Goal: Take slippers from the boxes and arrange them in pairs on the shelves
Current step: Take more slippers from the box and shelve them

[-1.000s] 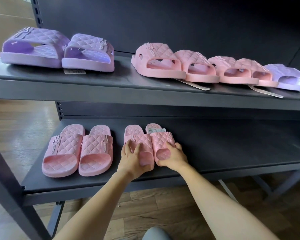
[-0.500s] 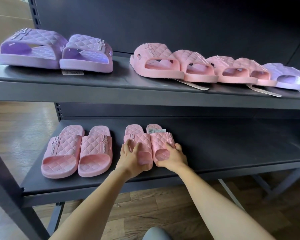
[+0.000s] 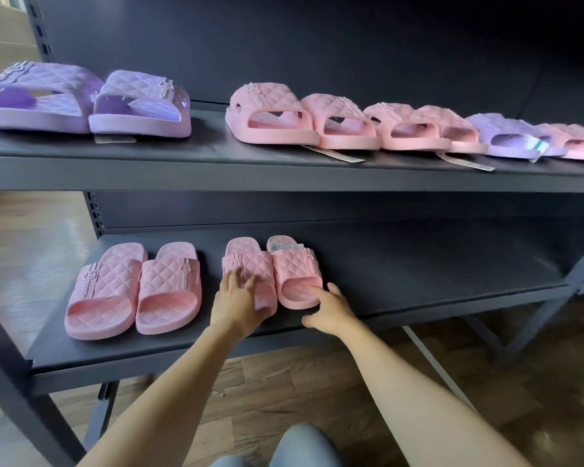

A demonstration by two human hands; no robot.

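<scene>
Rightmost pink slipper (image 3: pixel 582 144) partly beyond edge.

Left grip (image 3: pixel 241 298) flat, fingers spread; right grip (image 3: pixel 327 310) loosely curled, seemingly empty.

Brown wood-plank floor (image 3: pixel 24 261) is glossy with pale light at the left and darker toward the right. A small pale scrap (image 3: pixel 220 392) lies on the boards near the middle.
</scene>
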